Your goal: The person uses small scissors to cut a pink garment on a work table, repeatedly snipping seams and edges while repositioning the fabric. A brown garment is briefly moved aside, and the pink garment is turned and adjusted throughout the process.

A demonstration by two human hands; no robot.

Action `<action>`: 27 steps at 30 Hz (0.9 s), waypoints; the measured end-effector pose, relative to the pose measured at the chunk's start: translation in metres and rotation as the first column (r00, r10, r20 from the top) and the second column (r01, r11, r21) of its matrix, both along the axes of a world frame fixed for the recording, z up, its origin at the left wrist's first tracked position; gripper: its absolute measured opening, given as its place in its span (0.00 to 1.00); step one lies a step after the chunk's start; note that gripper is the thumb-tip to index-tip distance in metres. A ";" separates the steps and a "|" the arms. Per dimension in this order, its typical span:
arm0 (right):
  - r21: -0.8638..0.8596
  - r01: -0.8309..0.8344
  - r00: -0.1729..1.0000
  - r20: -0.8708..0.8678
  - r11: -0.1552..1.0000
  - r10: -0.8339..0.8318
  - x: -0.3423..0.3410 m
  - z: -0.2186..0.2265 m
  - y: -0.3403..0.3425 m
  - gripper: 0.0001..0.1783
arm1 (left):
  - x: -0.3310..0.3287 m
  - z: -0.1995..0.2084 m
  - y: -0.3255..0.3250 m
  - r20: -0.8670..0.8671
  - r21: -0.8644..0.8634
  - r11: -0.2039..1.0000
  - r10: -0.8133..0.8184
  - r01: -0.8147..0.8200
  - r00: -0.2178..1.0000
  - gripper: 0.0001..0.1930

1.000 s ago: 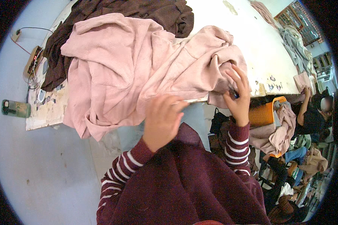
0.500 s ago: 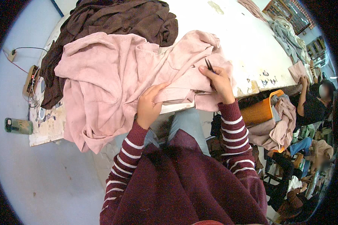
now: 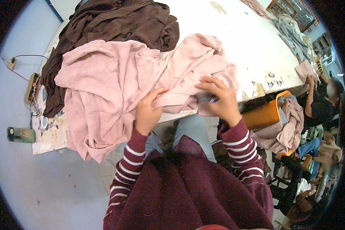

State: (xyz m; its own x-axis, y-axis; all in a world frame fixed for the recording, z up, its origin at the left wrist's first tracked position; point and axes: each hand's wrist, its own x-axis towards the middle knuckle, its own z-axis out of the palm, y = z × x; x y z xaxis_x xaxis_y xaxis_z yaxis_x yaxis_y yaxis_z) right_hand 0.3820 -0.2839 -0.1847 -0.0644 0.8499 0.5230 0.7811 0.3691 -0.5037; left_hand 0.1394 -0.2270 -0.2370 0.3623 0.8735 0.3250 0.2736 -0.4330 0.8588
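A crumpled pink knit garment (image 3: pixel 99 86) lies along the near edge of the table, part of it hanging over on the left. My left hand (image 3: pixel 149 111) pinches the garment's near edge between thumb and fingers. Just to the right, my right hand (image 3: pixel 223 100) is curled around small dark thread snips (image 3: pixel 206 98), smeared by motion, close to the garment's lower edge. The tips of the snips cannot be made out. Behind the pink garment sits a heap of dark brown fabric (image 3: pixel 122 23).
The white table (image 3: pixel 241 42) has a worn, chipped edge. A power strip (image 3: pixel 32 88) with cables and a green container (image 3: pixel 21 135) are at the left. On the right stands an orange basket (image 3: pixel 261 115) of garments, with co-workers and grey cloth (image 3: pixel 289 32) beyond.
My right hand has come down and toward my left hand; the snips have swung from pointing up to lying low by the garment's edge. My left hand keeps its pinch on the cloth.
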 end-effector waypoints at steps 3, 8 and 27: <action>-0.219 0.107 0.989 -0.073 0.970 -0.125 0.038 0.007 0.004 0.20 | -0.025 0.027 0.001 -0.030 -0.132 0.964 -0.235 0.229 0.972 0.15; -0.177 0.054 0.879 -0.459 0.983 -0.131 0.058 0.023 0.002 0.09 | -0.053 0.045 0.003 0.232 -0.539 0.787 -0.201 0.298 0.952 0.11; -0.263 -0.040 0.935 -0.351 0.964 -0.057 0.012 0.014 -0.036 0.11 | -0.044 0.030 0.001 0.178 -0.501 0.850 -0.086 0.165 0.980 0.12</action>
State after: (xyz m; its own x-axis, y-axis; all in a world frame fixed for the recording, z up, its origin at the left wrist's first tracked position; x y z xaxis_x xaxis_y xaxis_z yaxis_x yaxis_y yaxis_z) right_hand 0.3936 -0.3199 -0.1706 0.0904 0.9589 0.2691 0.5369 0.1807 -0.8241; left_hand 0.0955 -0.2255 -0.2071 0.4647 0.8801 -0.0976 0.1041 0.0552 0.9930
